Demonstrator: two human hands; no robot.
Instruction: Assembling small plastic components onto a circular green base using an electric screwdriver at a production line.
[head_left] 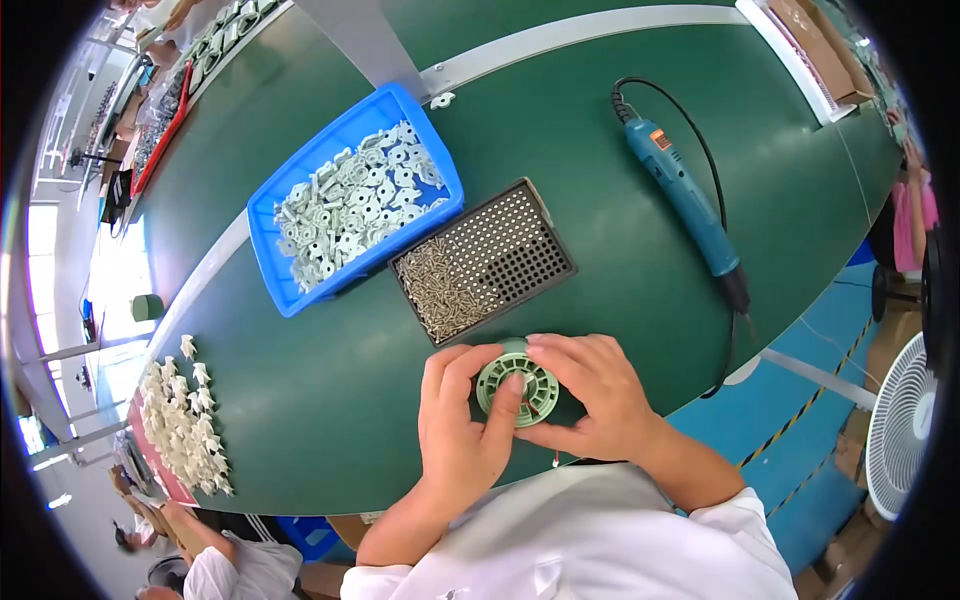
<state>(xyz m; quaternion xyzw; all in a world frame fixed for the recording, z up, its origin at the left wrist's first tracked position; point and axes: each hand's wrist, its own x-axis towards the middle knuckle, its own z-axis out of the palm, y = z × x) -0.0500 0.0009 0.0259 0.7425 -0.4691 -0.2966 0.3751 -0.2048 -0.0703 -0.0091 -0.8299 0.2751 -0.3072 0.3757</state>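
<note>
Both my hands hold a round, light green plastic housing (541, 385) with a ring of slots, close to the table's near edge. My left hand (455, 415) grips its left side, and the thumb presses on its middle. My right hand (600, 397) curls round the right side, fingers on the far rim. A short red wire shows inside the housing. Below it hangs a small white connector (556, 461). Just beyond my hands lies a black perforated tray (520, 255), its left part heaped with small screws.
A blue bin (262, 235) of pale green plastic parts stands beyond the tray. At the right lies a teal electric screwdriver (680, 195) with a black cord. Cream-coloured small parts (185, 425) are piled at the left edge. A white fan (902, 425) stands off the table at right.
</note>
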